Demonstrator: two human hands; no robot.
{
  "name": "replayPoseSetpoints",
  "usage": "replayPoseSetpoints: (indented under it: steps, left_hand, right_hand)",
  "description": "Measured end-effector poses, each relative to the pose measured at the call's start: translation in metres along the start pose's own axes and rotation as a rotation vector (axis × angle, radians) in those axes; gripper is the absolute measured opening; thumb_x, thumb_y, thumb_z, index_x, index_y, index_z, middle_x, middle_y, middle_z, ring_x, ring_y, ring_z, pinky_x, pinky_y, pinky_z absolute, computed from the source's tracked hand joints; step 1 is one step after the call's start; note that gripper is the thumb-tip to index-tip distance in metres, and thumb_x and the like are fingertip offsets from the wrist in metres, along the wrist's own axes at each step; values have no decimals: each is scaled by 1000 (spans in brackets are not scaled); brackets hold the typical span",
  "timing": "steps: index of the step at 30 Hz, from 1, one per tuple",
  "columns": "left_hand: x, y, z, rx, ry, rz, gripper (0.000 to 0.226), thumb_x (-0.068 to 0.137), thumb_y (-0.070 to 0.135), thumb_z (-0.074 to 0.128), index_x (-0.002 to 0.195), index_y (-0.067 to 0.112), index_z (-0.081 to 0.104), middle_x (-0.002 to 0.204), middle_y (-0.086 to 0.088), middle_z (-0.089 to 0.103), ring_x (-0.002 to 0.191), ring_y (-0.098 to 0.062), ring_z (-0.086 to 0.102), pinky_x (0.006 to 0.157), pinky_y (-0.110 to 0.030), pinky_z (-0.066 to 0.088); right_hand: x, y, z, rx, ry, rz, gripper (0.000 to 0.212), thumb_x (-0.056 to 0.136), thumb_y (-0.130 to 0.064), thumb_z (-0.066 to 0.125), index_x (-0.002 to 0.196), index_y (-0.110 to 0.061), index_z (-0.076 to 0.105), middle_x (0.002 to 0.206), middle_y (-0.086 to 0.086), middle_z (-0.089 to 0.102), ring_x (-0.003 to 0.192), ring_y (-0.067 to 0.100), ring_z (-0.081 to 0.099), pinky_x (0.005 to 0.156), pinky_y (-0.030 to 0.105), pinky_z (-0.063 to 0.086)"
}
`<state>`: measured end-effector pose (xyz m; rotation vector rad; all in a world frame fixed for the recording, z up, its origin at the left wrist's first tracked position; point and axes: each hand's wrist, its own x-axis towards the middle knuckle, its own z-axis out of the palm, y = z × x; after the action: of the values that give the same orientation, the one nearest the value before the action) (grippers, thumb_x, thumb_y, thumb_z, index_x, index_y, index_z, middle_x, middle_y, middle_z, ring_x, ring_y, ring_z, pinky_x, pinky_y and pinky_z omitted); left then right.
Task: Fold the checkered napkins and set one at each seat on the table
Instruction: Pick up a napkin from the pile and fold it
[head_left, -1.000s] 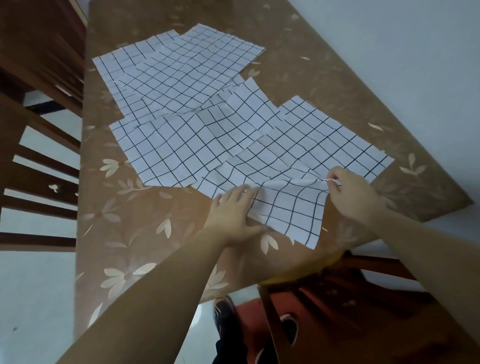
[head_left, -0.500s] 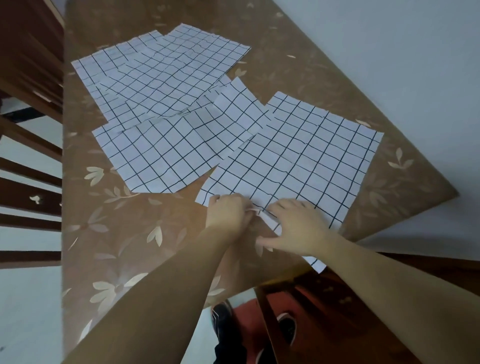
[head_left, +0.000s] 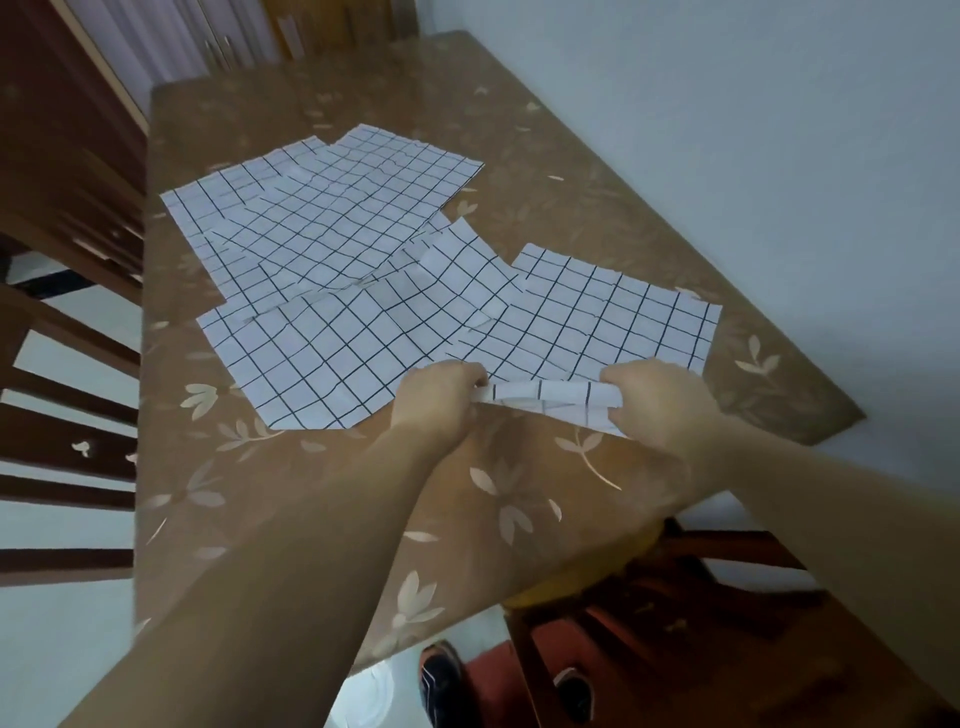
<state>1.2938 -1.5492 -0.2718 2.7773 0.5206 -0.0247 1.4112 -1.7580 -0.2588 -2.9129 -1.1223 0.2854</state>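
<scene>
Checked cloth, head view: the nearest napkin (head_left: 597, 332), flat a moment ago, now has its near edge turned over — your left hand (head_left: 439, 395) and right hand (head_left: 654, 402), apart, each pinch one end. First fold begun; other napkins (head_left: 322, 228) wait on the surface (head_left: 519, 493).

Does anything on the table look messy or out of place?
Yes: the unfolded checkered napkins lie askew and creased on the table, overlapping at odd angles rather than stacked. Nothing looks spilled or torn.

Brown leaf-patterned table (head_left: 519, 493) spread with checkered napkins (head_left: 332, 223).
Several lie flat and overlapping across its middle; the right-hand napkin (head_left: 613, 317) has its near edge rolled up.
</scene>
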Motion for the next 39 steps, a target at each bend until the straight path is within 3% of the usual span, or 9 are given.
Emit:
replayPoseSetpoints:
  steps: [11,15,21,23,26,28,31,35,39]
  left_hand:
    - [-7,15,-63,-90,150,-76,15,92,23,56,98,26,69,86,8,65,86,-20,60,67,-29,43]
    - [-23,15,-85,-354,270,-121,8,88,20,66,93,20,73,72,13,61,75,-11,58,69,-28,49]
    - [-44,38,-126,-845,528,-127,19,83,20,70,65,22,66,57,15,58,56,1,50,54,-17,40]
    - [-52,47,-139,-977,563,-99,29,80,16,69,54,24,61,48,14,52,50,-2,46,51,-20,38]
    - [-71,50,-154,-979,558,-40,18,80,19,73,65,27,66,64,13,62,62,-3,57,60,-22,48]
    - [-86,45,-159,-955,560,-21,12,81,21,73,71,25,69,69,14,66,65,3,60,64,-19,49]
    - [-109,38,-168,-919,571,-1,11,82,22,71,71,24,69,67,15,65,63,6,58,62,-16,48]
    - [-133,34,-190,-902,648,27,13,83,21,70,70,25,67,68,12,64,56,7,55,56,-13,45]
    - [-148,33,-209,-947,648,65,11,85,16,69,74,15,67,61,1,61,42,0,50,45,-16,42]
  right_hand:
    - [-5,40,-57,29,298,116,9,83,-15,60,88,-22,62,85,1,65,89,27,60,71,31,33]
    - [-16,40,-84,392,321,137,7,83,-19,63,77,-20,65,80,-2,66,78,21,61,71,32,47]
    - [-45,26,-132,834,360,145,7,87,-12,62,90,-12,68,91,7,64,83,18,56,63,24,41]
    - [-59,18,-146,986,377,183,8,79,-15,66,86,-15,69,94,5,66,89,19,59,76,28,47]
    - [-78,6,-161,1154,392,239,12,75,-13,65,85,-15,71,101,12,71,101,28,66,95,44,51]
    - [-89,-4,-167,1229,404,264,10,77,-12,65,84,-6,68,90,20,71,92,30,70,86,44,55]
    - [-107,-27,-179,1266,446,229,15,86,-6,55,75,-11,62,68,5,65,68,18,65,61,24,51]
    - [-120,-51,-189,1093,641,194,9,87,-19,59,86,-16,68,86,9,67,83,21,63,79,35,52]
    - [-128,-69,-192,1029,709,173,16,87,-21,61,73,-14,58,70,-1,50,69,15,46,59,26,35]
